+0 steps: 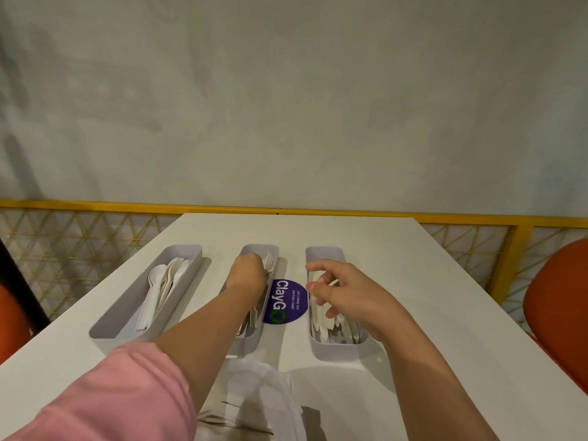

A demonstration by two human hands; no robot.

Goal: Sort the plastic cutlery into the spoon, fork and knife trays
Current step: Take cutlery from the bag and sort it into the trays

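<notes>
The plastic cutlery (165,291) is nearly all inside three grey trays that stand around the purple sticker (286,302) on the white table (429,297). One white fork (269,261) is in the air just left of the sticker's far edge, gripped by the curled fingers of the left hand (249,273) above the fork tray (245,348). From here I think the main danger is a careless drop: the tray is narrow, so a fork let go crooked can land across the rim or slide out onto the table beside the sticker. A second danger is at the right hand (343,294), which hovers over the knife tray (334,350) just right of the sticker. Its fingers are loosely bent and a thin white piece shows near them, but I cannot tell if they pinch it. If it is a loose knife, it may fall with its tip over the rim. The fork tray, just beside the sticker's left side, holds forks, mostly hidden under the forearm. The knife tray holds a pile of knives (321,316). The spoon tray (105,332), well to the left of the sticker, holds spoons (156,276). Nearer than the sticker lies a clear bag (264,393); its contents are not plain.
</notes>
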